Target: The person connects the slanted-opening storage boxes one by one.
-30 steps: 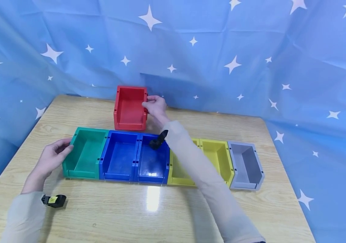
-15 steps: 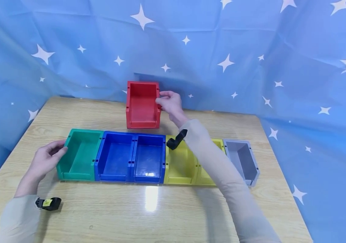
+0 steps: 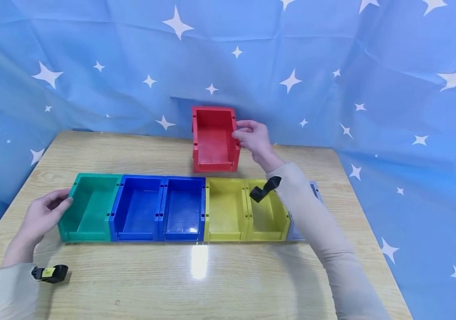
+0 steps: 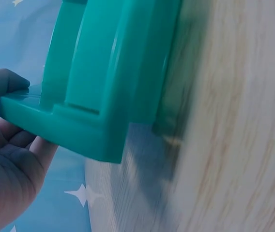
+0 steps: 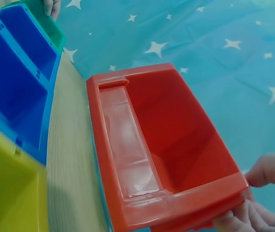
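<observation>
My right hand pinches the right side wall of a red storage bin, thumb inside and fingers outside. The bin is held behind the row, toward the back edge of the table. On the left, my left hand grips the outer rim of a green storage bin; the left wrist view shows the thumb over the wall of the green bin and the fingers under its lip. In the right wrist view the red bin has nothing inside it.
To the right of the green bin stand two blue bins, two yellow bins and a grey bin, side by side. The right forearm covers most of the grey one. A blue star-patterned curtain hangs behind the wooden table.
My right hand has carried the red bin rightward along the back, from behind the blue bins to behind the yellow ones. The left hand keeps its grip on the green bin.
</observation>
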`<state>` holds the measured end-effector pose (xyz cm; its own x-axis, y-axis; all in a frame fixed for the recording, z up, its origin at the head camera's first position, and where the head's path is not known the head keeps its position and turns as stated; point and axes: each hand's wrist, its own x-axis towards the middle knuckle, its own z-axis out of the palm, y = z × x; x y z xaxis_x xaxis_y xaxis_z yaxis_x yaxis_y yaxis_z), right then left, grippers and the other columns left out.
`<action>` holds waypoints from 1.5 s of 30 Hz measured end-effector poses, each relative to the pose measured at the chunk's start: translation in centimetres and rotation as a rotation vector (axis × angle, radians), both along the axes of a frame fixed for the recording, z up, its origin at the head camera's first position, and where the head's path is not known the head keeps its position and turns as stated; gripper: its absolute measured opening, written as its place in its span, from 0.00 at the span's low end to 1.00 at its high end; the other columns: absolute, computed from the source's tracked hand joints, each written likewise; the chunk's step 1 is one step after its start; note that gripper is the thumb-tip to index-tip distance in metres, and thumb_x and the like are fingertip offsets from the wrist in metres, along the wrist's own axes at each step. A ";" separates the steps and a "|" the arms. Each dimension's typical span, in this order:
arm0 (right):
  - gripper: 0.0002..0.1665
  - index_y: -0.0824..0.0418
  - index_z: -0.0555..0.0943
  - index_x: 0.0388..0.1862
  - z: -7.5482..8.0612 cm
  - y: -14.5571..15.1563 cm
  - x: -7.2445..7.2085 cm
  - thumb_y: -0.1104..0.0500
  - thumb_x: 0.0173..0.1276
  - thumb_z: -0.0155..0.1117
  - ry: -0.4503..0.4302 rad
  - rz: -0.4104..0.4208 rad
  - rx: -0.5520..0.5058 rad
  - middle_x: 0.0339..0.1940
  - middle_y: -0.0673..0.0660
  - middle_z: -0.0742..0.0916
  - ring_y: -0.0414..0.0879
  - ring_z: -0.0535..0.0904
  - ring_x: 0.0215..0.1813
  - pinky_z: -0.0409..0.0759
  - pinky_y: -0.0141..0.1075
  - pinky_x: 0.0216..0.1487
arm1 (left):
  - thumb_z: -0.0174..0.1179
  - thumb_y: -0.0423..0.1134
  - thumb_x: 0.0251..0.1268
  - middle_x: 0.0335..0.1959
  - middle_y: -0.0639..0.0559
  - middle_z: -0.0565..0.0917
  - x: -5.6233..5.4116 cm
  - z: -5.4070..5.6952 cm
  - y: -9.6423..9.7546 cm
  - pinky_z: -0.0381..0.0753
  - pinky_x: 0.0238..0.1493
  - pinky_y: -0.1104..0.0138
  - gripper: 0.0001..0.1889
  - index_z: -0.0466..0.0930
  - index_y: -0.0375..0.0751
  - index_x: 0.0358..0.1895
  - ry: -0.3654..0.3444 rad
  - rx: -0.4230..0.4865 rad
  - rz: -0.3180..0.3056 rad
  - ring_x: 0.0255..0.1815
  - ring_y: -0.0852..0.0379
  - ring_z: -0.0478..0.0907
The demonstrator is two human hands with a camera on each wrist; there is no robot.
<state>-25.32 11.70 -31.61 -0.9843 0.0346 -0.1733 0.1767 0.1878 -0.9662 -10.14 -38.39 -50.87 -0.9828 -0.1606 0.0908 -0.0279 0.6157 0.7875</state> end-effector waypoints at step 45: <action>0.10 0.51 0.78 0.40 0.9 25.4 10.7 0.65 0.65 0.62 0.010 -0.054 -0.032 0.31 0.44 0.85 0.38 0.81 0.31 0.81 0.29 0.30 | 0.45 0.52 0.71 0.51 0.42 0.72 -0.2 -0.5 -3.2 0.67 0.29 0.84 0.31 0.64 0.27 0.64 -0.130 -0.115 0.007 0.37 0.83 0.61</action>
<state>-14.66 37.10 -30.70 -0.9828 0.0822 -0.1652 0.1759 0.1477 -0.9733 -10.29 -41.55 -51.38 -0.9864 -0.1635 -0.0187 -0.1295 0.7012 0.7011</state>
